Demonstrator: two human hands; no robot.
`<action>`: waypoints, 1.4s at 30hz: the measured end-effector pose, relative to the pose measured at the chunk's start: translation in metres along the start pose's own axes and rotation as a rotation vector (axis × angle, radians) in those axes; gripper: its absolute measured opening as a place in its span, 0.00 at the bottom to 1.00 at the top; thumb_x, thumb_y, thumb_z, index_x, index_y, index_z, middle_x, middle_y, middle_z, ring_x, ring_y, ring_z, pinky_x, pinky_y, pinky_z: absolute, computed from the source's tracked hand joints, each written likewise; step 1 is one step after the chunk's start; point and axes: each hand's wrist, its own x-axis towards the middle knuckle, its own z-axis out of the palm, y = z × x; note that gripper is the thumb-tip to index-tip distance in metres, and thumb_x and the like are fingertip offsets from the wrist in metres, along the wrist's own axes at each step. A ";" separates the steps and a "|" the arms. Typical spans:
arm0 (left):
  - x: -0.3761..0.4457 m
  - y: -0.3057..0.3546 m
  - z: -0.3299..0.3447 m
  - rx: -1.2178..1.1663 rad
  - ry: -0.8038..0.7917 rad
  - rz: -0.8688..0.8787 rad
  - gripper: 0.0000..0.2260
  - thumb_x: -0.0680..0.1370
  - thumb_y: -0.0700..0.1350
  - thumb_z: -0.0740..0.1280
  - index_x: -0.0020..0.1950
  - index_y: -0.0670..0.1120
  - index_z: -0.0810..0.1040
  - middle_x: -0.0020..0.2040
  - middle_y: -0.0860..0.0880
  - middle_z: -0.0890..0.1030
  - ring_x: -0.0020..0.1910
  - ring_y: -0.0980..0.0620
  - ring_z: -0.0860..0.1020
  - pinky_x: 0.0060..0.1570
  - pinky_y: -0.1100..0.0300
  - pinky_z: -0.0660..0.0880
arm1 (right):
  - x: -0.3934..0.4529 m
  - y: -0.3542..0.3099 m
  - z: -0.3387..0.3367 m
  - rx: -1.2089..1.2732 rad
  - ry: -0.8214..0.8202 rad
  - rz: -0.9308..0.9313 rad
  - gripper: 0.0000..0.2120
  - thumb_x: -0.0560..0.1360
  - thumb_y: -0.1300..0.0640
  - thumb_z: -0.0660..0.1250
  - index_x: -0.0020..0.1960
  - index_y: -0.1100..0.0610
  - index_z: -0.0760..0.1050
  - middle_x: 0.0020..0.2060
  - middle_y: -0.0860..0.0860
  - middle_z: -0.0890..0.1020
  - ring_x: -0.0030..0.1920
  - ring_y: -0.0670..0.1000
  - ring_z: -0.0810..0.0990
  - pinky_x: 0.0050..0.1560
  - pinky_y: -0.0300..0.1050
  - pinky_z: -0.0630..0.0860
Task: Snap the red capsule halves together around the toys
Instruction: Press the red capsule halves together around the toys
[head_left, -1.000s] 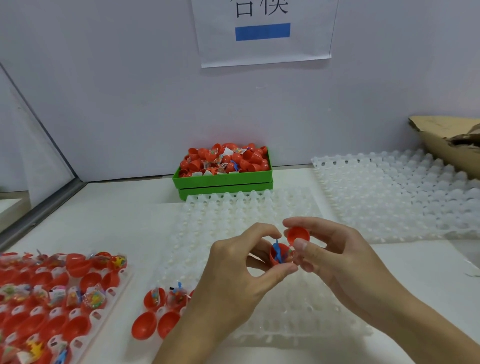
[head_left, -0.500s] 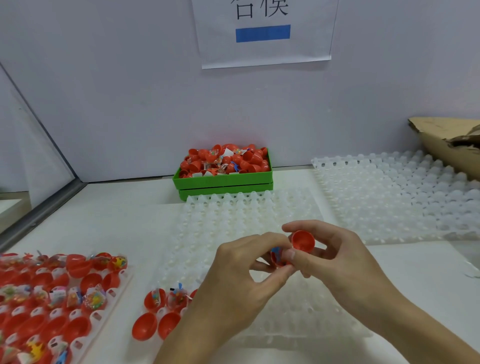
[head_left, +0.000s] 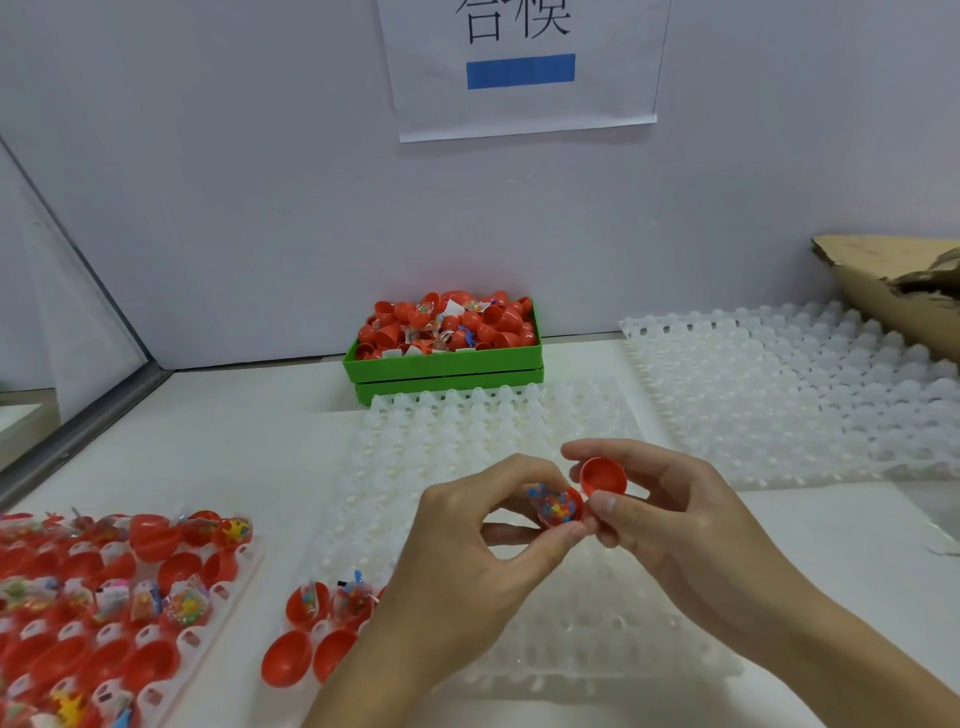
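Left hand (head_left: 467, 525) pinches a toy-filled red plastic capsule half (head_left: 561, 506); right hand (head_left: 670, 514) pinches the empty red cap half (head_left: 602, 475) just above that grip. Halves unjoined; snapping remains.

left hand (head_left: 467, 545) pinching with curled fingers, right hand (head_left: 670, 514) pinching beside it, fingertips touching

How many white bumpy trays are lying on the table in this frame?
2. One white tray lies in the middle, under the hands and in front of the green bin. The other white tray lies at the right, its far corner under the cardboard.
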 end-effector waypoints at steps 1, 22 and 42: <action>0.000 0.000 0.000 -0.003 -0.001 -0.007 0.10 0.74 0.46 0.75 0.52 0.57 0.80 0.44 0.56 0.83 0.46 0.54 0.83 0.43 0.67 0.80 | 0.000 -0.001 0.001 -0.002 0.003 -0.003 0.15 0.70 0.66 0.71 0.54 0.54 0.84 0.43 0.52 0.83 0.36 0.50 0.77 0.40 0.40 0.76; 0.000 0.000 0.001 0.002 0.007 -0.035 0.12 0.71 0.48 0.75 0.50 0.58 0.77 0.45 0.57 0.84 0.49 0.56 0.83 0.46 0.67 0.80 | -0.003 -0.006 0.003 -0.059 0.034 -0.001 0.15 0.67 0.55 0.72 0.53 0.51 0.85 0.42 0.51 0.84 0.35 0.48 0.79 0.39 0.40 0.77; 0.004 -0.020 -0.014 0.094 0.125 -0.113 0.08 0.75 0.50 0.73 0.49 0.60 0.77 0.44 0.61 0.81 0.45 0.60 0.80 0.39 0.72 0.77 | 0.029 -0.019 0.011 -0.439 0.111 -0.054 0.15 0.72 0.39 0.67 0.54 0.43 0.82 0.46 0.46 0.84 0.38 0.50 0.84 0.32 0.40 0.76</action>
